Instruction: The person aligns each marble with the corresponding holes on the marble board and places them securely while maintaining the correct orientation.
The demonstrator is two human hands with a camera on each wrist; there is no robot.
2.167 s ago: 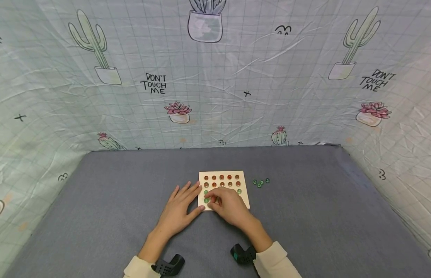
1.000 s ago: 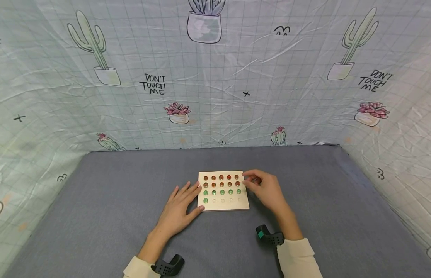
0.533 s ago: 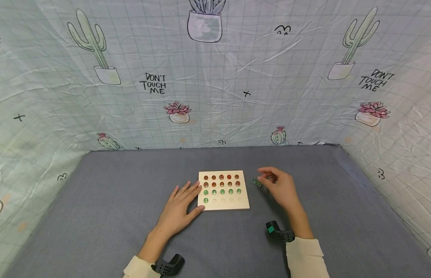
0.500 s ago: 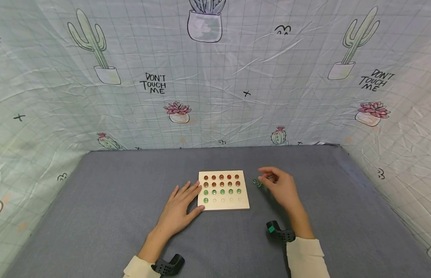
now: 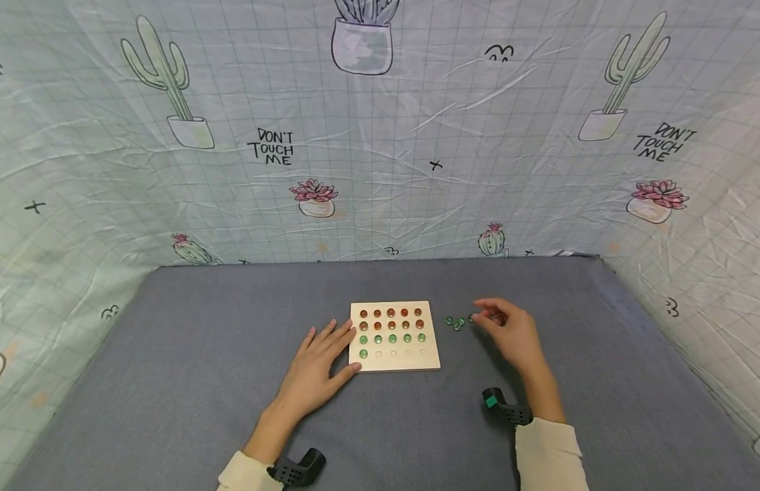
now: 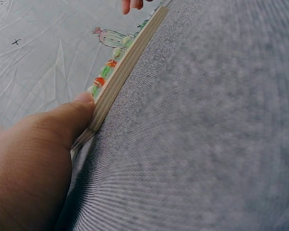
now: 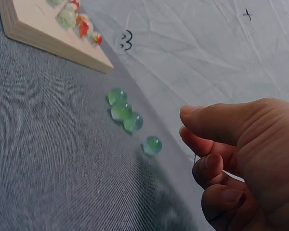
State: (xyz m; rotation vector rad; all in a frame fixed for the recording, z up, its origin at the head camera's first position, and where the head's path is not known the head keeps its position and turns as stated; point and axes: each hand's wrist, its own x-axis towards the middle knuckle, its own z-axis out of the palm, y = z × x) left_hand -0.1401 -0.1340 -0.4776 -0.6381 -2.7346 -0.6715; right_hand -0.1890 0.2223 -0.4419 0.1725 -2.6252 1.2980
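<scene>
Wooden board [image 5: 399, 363], rows and apparent long axis sideways; left hand [image 5: 317, 368] spread, right hand [image 5: 510, 333] loosely curled.

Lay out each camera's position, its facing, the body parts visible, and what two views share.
Head: on the head, facing forward and down at the board; left hand, right hand and sleeves show.
Left wrist: on that wrist, facing along the board's edge; left thumb shows large, fingertips at top.
Right wrist: on that wrist, facing four loose green marbles; right thumb and curled fingers show.
Shared: head and right wrist both show the marbles beside the board.
</scene>
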